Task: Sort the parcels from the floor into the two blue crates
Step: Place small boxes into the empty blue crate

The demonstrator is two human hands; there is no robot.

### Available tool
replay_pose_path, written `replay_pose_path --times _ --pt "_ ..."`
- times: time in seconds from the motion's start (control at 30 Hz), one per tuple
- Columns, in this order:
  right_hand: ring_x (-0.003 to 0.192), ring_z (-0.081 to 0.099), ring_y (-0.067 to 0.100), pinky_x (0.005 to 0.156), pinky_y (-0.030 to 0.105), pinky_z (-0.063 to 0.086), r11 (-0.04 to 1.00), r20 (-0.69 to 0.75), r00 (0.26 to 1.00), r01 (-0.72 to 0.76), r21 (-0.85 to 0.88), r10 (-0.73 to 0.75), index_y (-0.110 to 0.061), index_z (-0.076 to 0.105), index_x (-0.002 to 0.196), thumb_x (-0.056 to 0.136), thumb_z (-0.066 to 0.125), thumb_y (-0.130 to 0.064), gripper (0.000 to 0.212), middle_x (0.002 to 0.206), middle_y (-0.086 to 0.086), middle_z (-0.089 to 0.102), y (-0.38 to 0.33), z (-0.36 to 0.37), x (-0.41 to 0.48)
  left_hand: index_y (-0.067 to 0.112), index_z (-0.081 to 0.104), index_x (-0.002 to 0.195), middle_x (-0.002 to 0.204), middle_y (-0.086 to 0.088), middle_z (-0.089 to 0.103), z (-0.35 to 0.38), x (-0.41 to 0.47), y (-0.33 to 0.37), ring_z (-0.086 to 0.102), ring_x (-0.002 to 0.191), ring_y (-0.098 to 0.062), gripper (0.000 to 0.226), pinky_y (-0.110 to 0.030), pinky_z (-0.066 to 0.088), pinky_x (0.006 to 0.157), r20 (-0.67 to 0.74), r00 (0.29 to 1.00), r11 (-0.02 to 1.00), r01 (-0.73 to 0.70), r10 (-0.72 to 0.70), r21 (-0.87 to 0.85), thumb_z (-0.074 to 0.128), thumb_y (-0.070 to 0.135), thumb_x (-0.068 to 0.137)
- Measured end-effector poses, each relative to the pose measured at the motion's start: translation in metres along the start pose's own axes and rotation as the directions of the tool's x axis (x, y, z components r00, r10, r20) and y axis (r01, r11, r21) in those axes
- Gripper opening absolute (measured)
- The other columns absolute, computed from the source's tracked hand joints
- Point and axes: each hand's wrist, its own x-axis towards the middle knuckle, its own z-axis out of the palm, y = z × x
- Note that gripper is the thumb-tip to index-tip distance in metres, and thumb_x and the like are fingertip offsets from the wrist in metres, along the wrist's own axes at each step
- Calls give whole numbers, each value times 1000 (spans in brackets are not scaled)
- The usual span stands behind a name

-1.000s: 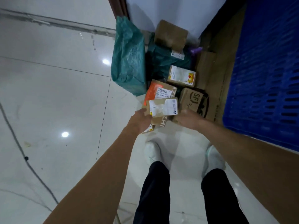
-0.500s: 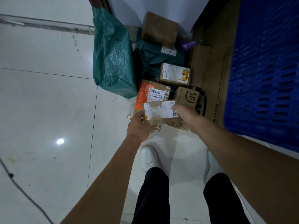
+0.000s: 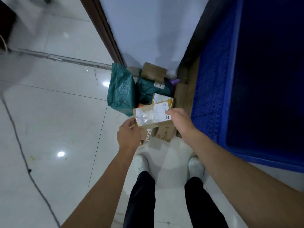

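One box (image 3: 153, 115) held up between both hands, above parcels (image 3: 164, 134) on floor (image 3: 57, 112). Label faces up; long axis runs left to right. Left hand (image 3: 129, 137) grips left end, right hand (image 3: 180, 120) closed over right end. Crate (image 3: 212, 96) stands just right of box, so right hand nearer. Green bag (image 3: 120, 94) beyond, left.

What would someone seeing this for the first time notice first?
The small cardboard parcel with a white label, held mid-frame between the left hand and right hand above the pile of parcels. Next, the big blue crate filling the right side, and the green plastic mailer standing left of the pile.
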Motion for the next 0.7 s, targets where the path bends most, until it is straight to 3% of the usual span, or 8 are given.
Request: replay_pose_path --times 0.1,0.2,0.27,0.37,0.43,0.5,0.63,0.7 --pt "95 58 12 93 37 47 996 70 994 81 -23 -80 -18 59 120 88 61 -39 38 109 1 63 -27 -23 -61 22 70 125 120 5 71 -23 -44 39 65 110 -19 38 -37 52 98 -113 993 996 18 -27 -84 53 13 93" --pt "99 60 25 96 41 44 989 85 986 145 2 -144 2 54 130 96 58 -26 44 123 21 56 -52 -57 -122 22 71 120 115 6 72 -42 -95 82 64 101 -17 37 -32 52 89 -159 987 993 -37 19 -112 47 10 95" --pt "103 58 29 90 36 42 981 93 976 193 24 -194 8 52 130 97 57 -24 46 126 27 53 -65 -81 -155 21 71 121 109 8 70 -51 -130 109 60 89 -12 37 -26 46 79 -187 981 993 -77 60 -87 45 9 96" --pt "100 59 15 103 38 45 979 89 976 195 61 -200 -2 59 124 95 60 -30 41 114 17 64 -75 -118 -198 19 68 126 112 8 68 -59 -182 142 57 89 -8 36 -22 43 80 -219 969 989 -133 115 -66 48 10 98" --pt "95 60 14 104 42 44 973 93 971 212 87 -220 -4 63 112 96 59 -26 28 109 13 67 -78 -146 -222 19 69 126 114 8 69 -58 -212 160 57 93 -7 34 -22 43 82 -229 962 983 -167 146 -74 50 11 98" --pt "103 59 15 103 39 44 970 84 968 228 78 -235 -8 62 110 97 57 -27 23 99 -1 62 -77 -175 -243 20 70 123 115 7 71 -53 -240 177 59 91 -8 32 -23 45 82 -234 956 976 -201 177 -81 52 15 97" --pt "122 53 33 108 45 41 953 38 953 297 67 -300 9 51 126 97 56 -28 48 128 24 56 -71 -227 -272 23 73 113 93 15 66 -36 -289 208 62 87 -10 22 -26 46 78 -231 940 958 -276 252 -80 59 24 96" --pt "119 55 31 108 48 42 944 9 946 321 79 -323 9 51 128 97 56 -26 47 129 24 55 -66 -250 -282 32 70 95 79 18 64 -25 -308 223 59 78 -10 13 -29 47 73 -219 928 942 -326 302 -80 59 26 96"
